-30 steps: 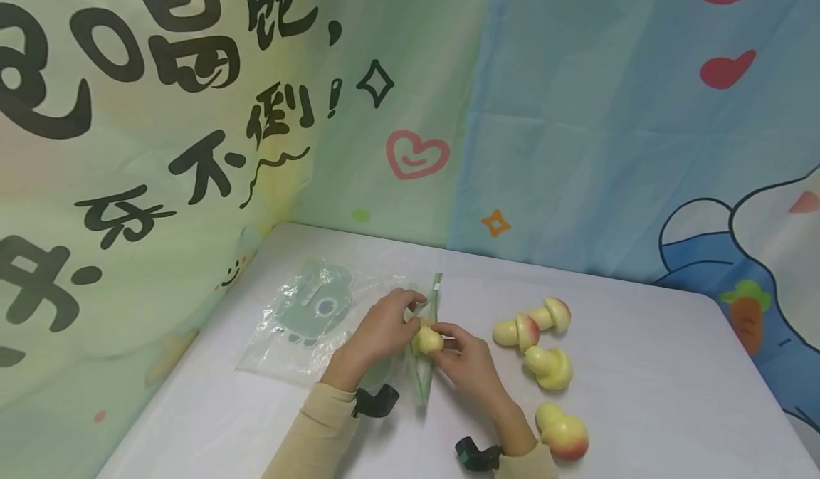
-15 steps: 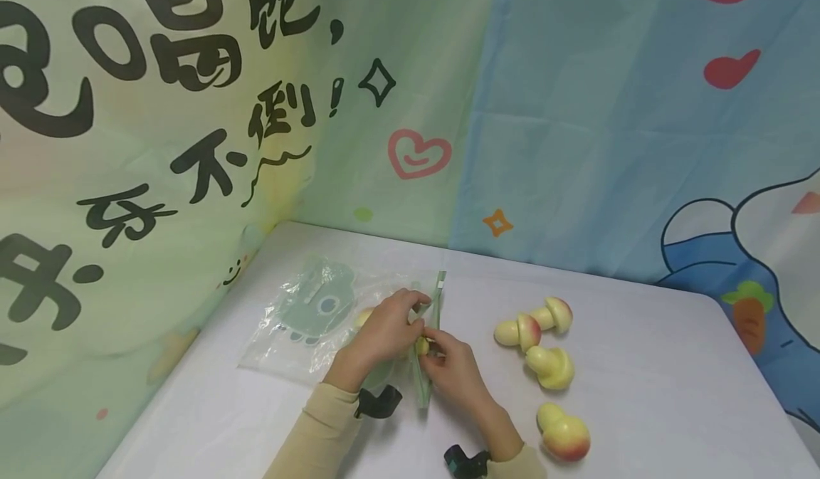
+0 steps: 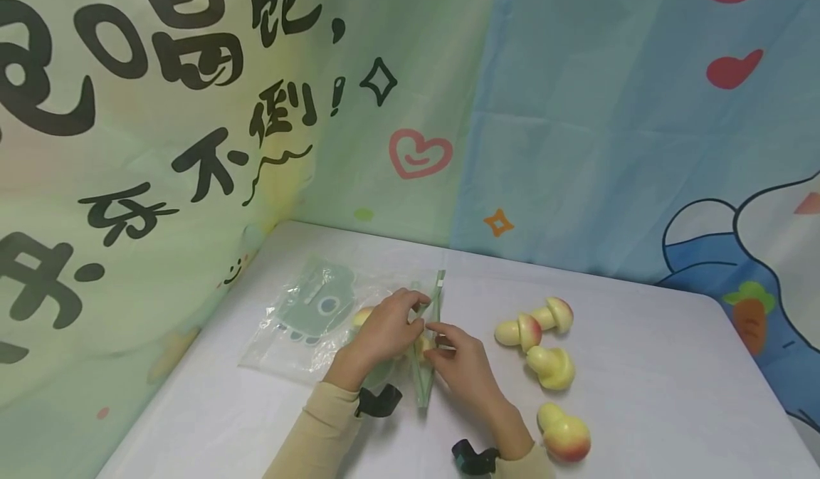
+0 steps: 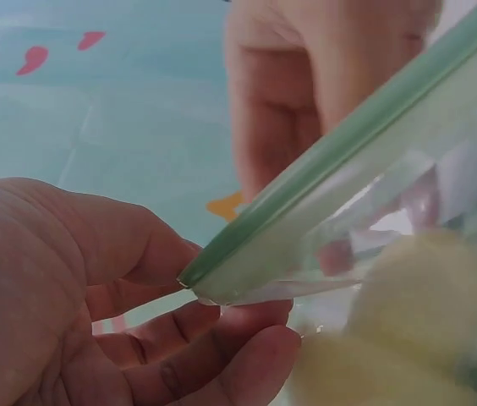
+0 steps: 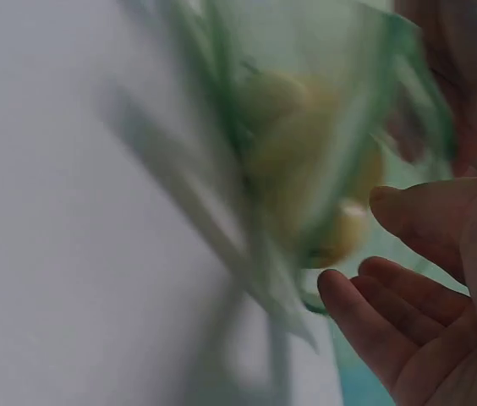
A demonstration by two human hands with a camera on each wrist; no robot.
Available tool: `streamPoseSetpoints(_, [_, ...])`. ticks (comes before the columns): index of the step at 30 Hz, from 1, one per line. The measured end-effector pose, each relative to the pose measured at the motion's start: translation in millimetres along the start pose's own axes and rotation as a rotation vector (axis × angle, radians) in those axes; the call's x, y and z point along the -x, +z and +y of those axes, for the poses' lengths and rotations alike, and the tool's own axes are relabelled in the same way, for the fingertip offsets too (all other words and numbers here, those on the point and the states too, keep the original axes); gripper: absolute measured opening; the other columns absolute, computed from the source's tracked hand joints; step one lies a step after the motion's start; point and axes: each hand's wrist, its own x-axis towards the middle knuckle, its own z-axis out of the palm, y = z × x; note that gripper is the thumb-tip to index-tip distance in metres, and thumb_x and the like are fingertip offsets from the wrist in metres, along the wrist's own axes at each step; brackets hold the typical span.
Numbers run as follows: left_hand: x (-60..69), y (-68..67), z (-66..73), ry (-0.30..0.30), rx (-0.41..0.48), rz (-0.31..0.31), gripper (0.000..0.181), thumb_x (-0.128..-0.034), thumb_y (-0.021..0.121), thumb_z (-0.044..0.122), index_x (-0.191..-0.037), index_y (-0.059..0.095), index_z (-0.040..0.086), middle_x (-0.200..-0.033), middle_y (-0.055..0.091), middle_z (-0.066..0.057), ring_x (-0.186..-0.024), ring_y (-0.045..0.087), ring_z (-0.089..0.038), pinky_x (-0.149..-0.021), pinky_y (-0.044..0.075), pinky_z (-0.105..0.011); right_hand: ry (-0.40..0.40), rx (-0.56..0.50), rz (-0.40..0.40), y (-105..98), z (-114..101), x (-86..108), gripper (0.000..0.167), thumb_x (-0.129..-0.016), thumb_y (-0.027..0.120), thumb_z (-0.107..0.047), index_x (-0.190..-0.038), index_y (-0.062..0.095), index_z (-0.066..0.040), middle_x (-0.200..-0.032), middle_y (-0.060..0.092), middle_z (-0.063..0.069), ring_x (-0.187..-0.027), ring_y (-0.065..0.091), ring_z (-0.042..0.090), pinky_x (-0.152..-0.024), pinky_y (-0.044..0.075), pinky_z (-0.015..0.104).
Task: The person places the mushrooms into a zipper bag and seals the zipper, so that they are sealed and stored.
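A clear zip bag [image 3: 259, 351] with green edges and a green cartoon print lies on the table, its mouth raised and held apart. My left hand [image 3: 384, 328] pinches the green rim [image 4: 323, 169] of the bag between thumb and fingers. Beside the mouth is my right hand [image 3: 468, 369], thumb and fingers spread, with nothing between them in the right wrist view. Pale yellow toy mushrooms [image 5: 306, 161] show blurred through the plastic just inside the mouth. Another yellow piece [image 3: 362, 316] inside the bag is partly covered by my left hand.
Several yellow toy mushrooms with reddish caps lie right of my right hand; the nearest mushroom [image 3: 565, 435] is close to my right sleeve. A white table [image 3: 640, 393] meets printed cloth walls [image 3: 576, 144] at the back and left. Black wrist-camera mounts [image 3: 379, 401] sit on both wrists.
My right hand has pushed a toy mushroom into the bag's mouth, let it go and drawn back slightly to the right. My left hand keeps its pinch on the rim.
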Motion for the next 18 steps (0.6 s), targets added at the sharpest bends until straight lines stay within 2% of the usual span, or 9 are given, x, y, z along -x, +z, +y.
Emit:
streamPoseSetpoints(4, [-0.4, 1.5, -0.5, -0.006, 0.009, -0.001, 0.032, -0.0905, 0.062, 0.009, -0.123, 0.063, 0.007, -0.108, 0.063, -0.008, -0.090, 0.062, -0.023, -0.072, 0.050, -0.033, 0.015, 0.021, 0.044, -20.8, -0.7, -1.1, 0.041, -0.082, 0.075, 0.001, -0.121, 0.066, -0.009, -0.121, 0.066, 0.009, -0.102, 0.067, 0.032, -0.081, 0.056, 0.030])
streamPoseSetpoints(10, [0.4, 3.3, -1.2, -0.035, 0.003, -0.007, 0.032, -0.0913, 0.060, 0.011, -0.123, 0.063, 0.009, -0.110, 0.063, -0.006, -0.087, 0.062, -0.019, -0.073, 0.050, -0.034, 0.024, 0.067, 0.111, -57.8, 0.0, -1.4, 0.040, -0.083, 0.075, -0.003, -0.121, 0.066, -0.008, -0.120, 0.067, 0.009, -0.102, 0.067, 0.032, -0.083, 0.055, 0.033])
streamPoseSetpoints(13, [0.8, 3.6, -1.2, -0.038, 0.005, -0.009, 0.032, -0.0917, 0.060, 0.010, -0.124, 0.063, 0.009, -0.110, 0.062, -0.005, -0.088, 0.062, -0.019, -0.074, 0.051, -0.035, 0.036, 0.099, 0.124, -77.6, 0.0, 1.0, 0.039, -0.083, 0.075, -0.004, -0.121, 0.066, -0.007, -0.120, 0.067, 0.009, -0.104, 0.066, 0.032, -0.084, 0.055, 0.035])
streamPoseSetpoints(18, [0.1, 4.0, -1.0, -0.037, 0.013, -0.018, 0.032, -0.0923, 0.059, 0.011, -0.124, 0.063, 0.010, -0.111, 0.062, -0.005, -0.090, 0.062, -0.019, -0.075, 0.050, -0.034, 0.096, 0.169, 0.135, -110.3, 0.2, 10.9, 0.037, -0.087, 0.073, -0.012, -0.123, 0.065, -0.012, -0.122, 0.066, 0.008, -0.108, 0.064, 0.030, -0.085, 0.054, 0.037])
